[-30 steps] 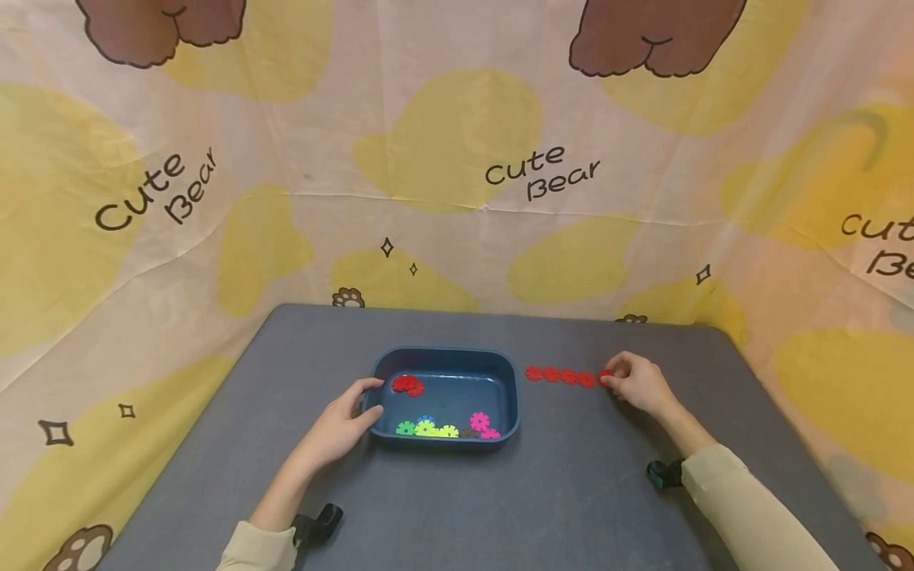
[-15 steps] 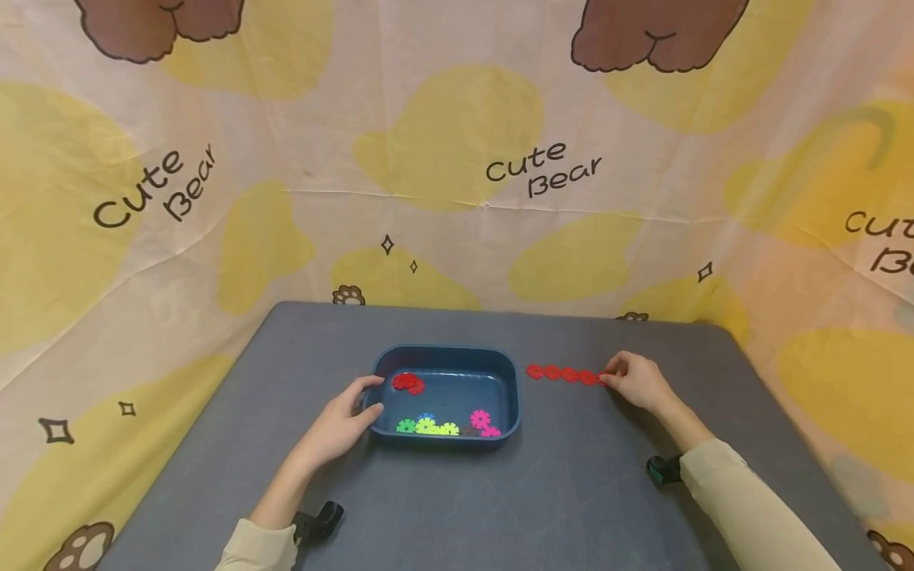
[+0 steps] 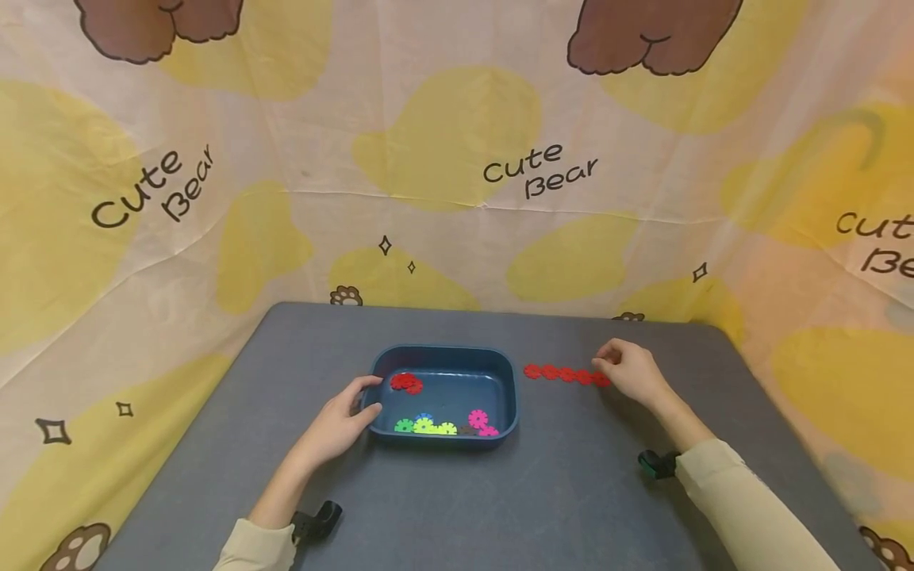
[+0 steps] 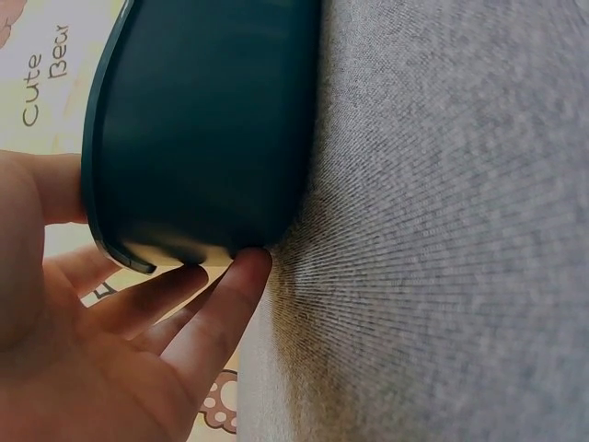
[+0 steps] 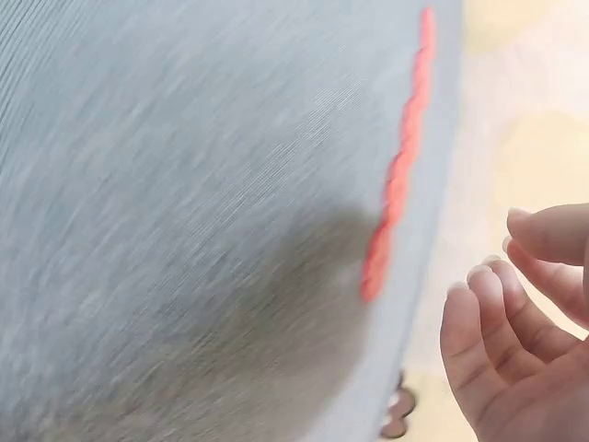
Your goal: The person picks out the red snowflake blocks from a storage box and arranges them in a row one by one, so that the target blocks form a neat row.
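Observation:
My left hand (image 3: 334, 428) holds the left end of a dark blue plastic tray (image 3: 464, 357). In the left wrist view its thumb reaches the rim while the fingers lie along the outer wall. To the right of the tray, several red snowflake-shaped plastic discs (image 3: 567, 374) lie end to end in a row. Just above the row's right end is my right hand (image 3: 633, 370), holding nothing. The right wrist view shows that hand's fingers (image 5: 460, 331) loosely bent, apart from the red row.
Inside the tray are a pile of red discs (image 3: 407, 383), yellow discs (image 3: 424, 427), a green disc (image 3: 404, 427) and pink discs (image 3: 478, 418). Everything stands on a grey table (image 3: 457, 507). A printed cloth (image 3: 443, 143) hangs behind the table.
My right hand has set a red disc at the right end of the row, let go of it and lifted slightly. The left hand and tray have stayed put.

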Available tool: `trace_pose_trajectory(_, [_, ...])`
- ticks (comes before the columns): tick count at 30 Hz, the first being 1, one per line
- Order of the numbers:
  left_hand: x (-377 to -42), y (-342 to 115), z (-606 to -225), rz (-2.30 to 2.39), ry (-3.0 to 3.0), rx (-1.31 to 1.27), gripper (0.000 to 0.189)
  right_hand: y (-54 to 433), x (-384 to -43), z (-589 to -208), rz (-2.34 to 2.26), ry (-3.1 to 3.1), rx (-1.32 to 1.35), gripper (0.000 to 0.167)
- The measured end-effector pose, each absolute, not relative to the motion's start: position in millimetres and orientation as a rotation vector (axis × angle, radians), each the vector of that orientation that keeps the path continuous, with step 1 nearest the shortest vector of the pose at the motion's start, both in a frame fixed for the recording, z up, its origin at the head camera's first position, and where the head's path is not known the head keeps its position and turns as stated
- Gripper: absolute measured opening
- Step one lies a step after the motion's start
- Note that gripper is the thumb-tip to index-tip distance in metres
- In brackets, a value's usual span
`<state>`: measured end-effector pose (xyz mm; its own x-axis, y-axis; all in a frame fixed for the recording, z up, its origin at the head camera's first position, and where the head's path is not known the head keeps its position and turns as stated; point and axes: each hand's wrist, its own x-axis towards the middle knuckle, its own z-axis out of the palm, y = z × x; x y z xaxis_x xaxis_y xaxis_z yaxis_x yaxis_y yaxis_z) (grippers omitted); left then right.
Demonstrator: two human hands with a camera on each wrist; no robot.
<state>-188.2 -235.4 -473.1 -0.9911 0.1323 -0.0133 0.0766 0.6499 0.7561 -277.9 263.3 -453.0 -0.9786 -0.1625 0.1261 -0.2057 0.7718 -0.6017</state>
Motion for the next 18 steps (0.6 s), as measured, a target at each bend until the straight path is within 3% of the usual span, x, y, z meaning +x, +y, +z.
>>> trace_pose_trajectory(18, [-188.9, -235.6, -474.3, 1.268, 2.801, 0.172, 0.049, 197.1, -264.8, -420.6, 1.159, -2.795, 0.408, 0.012])
